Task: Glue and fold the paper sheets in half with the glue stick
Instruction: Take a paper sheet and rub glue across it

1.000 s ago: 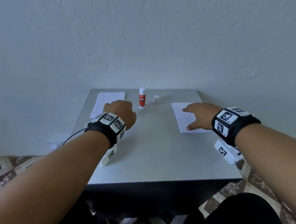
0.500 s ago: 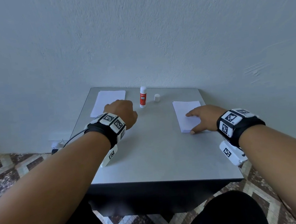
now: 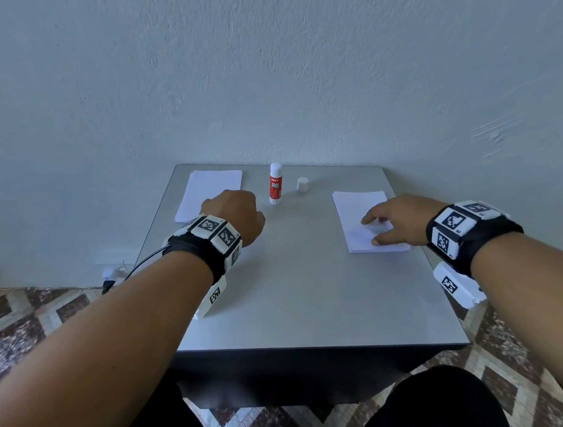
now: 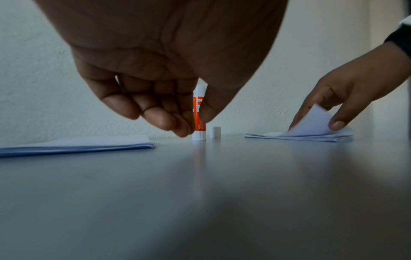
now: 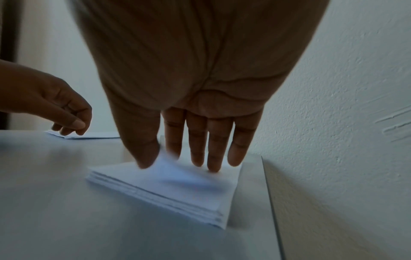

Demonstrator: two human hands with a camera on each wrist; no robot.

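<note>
Glue stick [image 3: 275, 183] and cap [image 3: 302, 184] stand between two paper stacks [image 3: 365, 220].

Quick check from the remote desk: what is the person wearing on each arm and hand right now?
Both forearms are bare, with no sleeves or gloves on the left hand or right hand. Each wrist carries a black strap ringed with white blocks bearing black square tag markers. A white camera pod with its own marker hangs under each wrist. A thin black cable trails from the left strap.
</note>
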